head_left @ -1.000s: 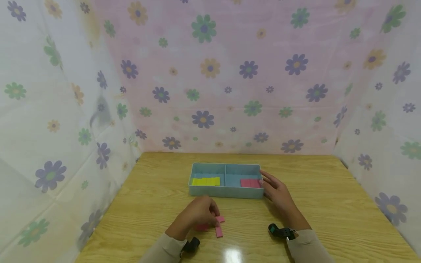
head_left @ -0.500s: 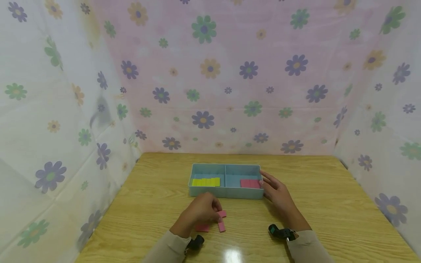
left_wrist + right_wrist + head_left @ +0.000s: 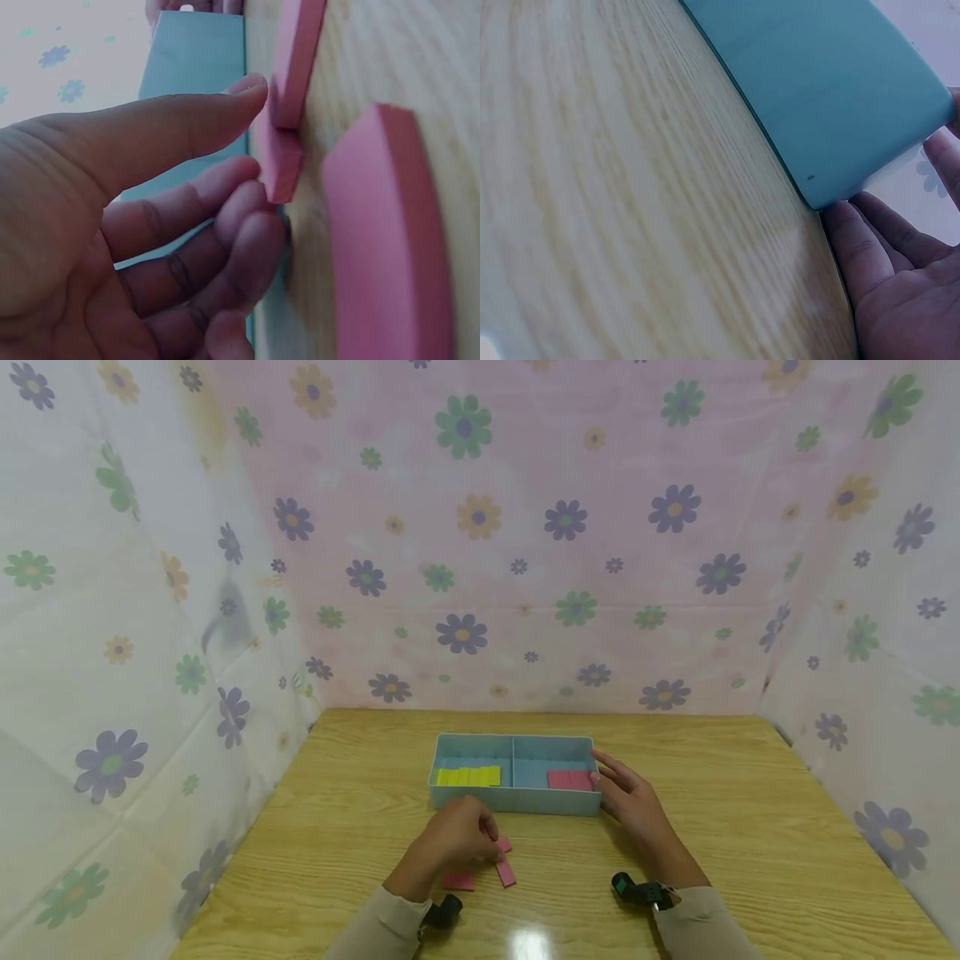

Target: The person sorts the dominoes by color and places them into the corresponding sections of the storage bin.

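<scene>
My left hand [image 3: 457, 837] is just in front of the pale blue box [image 3: 480, 799]. In the left wrist view its thumb and fingertips pinch the end of a small pink block [image 3: 283, 166]. A second pink block [image 3: 506, 872] lies against that one, close by the thumb. Another pink block [image 3: 458, 882] lies nearer my left wrist, partly behind the hand. My right hand [image 3: 637, 806] holds the box's right end, thumb at the rim and fingers along the outer wall [image 3: 855, 196].
A divider [image 3: 513, 762] splits the box. Yellow blocks [image 3: 468, 776] stand in a row in its left compartment; pink blocks [image 3: 568, 779] are in the right one. The wooden table [image 3: 360, 777] is enclosed by flowered cloth [image 3: 525, 543] behind and at both sides.
My left hand has moved forward, bringing two pink blocks closer to the box; the nearer one has turned slightly. My right hand and the box have stayed put.
</scene>
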A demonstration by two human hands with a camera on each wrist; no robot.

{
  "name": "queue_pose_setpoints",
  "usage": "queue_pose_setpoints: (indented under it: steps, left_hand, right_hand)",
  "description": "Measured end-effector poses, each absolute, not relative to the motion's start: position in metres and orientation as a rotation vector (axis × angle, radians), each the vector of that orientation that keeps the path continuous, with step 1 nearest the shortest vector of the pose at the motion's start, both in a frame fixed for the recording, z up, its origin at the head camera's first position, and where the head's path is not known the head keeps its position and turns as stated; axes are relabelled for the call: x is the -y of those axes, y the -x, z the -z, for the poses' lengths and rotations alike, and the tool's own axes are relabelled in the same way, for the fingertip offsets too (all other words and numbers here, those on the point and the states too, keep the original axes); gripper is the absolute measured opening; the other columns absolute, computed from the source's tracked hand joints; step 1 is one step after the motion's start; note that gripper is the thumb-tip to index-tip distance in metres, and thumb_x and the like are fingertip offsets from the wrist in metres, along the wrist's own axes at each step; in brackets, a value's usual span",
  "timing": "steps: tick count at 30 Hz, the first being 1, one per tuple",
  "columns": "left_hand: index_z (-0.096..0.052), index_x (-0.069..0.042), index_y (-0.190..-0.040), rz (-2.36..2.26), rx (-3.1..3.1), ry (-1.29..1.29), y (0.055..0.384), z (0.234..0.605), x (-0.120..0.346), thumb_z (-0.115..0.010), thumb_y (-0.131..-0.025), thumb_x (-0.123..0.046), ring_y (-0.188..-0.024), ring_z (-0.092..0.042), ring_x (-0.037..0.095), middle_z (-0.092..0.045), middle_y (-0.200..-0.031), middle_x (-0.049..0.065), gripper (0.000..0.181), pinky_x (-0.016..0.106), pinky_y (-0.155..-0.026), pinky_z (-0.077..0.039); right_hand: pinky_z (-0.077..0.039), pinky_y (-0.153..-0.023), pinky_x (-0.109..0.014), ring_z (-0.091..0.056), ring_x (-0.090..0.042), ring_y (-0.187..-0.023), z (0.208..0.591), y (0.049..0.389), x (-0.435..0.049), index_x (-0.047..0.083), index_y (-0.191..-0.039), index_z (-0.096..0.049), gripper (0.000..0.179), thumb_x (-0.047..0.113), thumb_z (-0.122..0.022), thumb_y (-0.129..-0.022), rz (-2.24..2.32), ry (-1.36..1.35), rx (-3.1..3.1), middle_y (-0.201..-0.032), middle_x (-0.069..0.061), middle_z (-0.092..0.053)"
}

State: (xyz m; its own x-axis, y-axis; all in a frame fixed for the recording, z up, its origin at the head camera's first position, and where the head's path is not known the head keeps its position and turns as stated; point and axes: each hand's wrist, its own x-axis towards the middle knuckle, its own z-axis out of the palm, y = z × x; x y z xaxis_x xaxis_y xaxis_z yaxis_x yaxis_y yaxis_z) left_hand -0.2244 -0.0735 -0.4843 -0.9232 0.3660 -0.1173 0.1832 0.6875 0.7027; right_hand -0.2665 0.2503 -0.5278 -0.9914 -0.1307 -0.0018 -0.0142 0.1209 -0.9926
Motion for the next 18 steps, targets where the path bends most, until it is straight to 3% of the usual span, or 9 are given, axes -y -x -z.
queue_pose_setpoints:
  steps: [5, 10, 18]
  left_hand:
    - [-0.076, -0.018, -0.07, -1.075, -2.659, -0.42, 0.224, 0.4823, 0.0734, -0.091, -0.079, -0.024, -0.069, -0.057, 0.014, -0.067, -0.073, -0.006, 0.018, 0.03, -0.055, -0.048]
    - [-0.079, -0.017, -0.077, -1.049, -2.674, -0.434, 0.2262, 0.4867, 0.0697, -0.092, -0.076, -0.018, -0.077, -0.058, 0.012, -0.068, -0.079, -0.009, 0.013, 0.03, -0.062, -0.051]
    - [-0.081, -0.012, -0.082, -1.073, -2.659, -0.428, 0.2272, 0.487, 0.0674, -0.092, -0.075, -0.01, -0.077, -0.057, 0.013, -0.068, -0.08, -0.008, 0.013, 0.029, -0.062, -0.05]
  right_hand:
    - [-0.054, -0.105, -0.036, -0.043, -0.036, -0.148, 0.5298, 0.2691, -0.2511, 0.03, -0.16, -0.041, 0.059, 0.044, -0.059, -0.105, 2.026, 0.145, -2.291, -0.165, -0.017, -0.036]
    - [-0.055, -0.103, -0.036, -0.044, -0.035, -0.147, 0.5312, 0.2707, -0.2517, 0.031, -0.159, -0.042, 0.059, 0.044, -0.06, -0.105, 2.03, 0.142, -2.296, -0.164, -0.015, -0.038]
    - [-0.055, -0.104, -0.037, -0.044, -0.036, -0.148, 0.5317, 0.2708, -0.2522, 0.03, -0.16, -0.041, 0.059, 0.044, -0.059, -0.105, 2.023, 0.149, -2.295, -0.165, -0.016, -0.037]
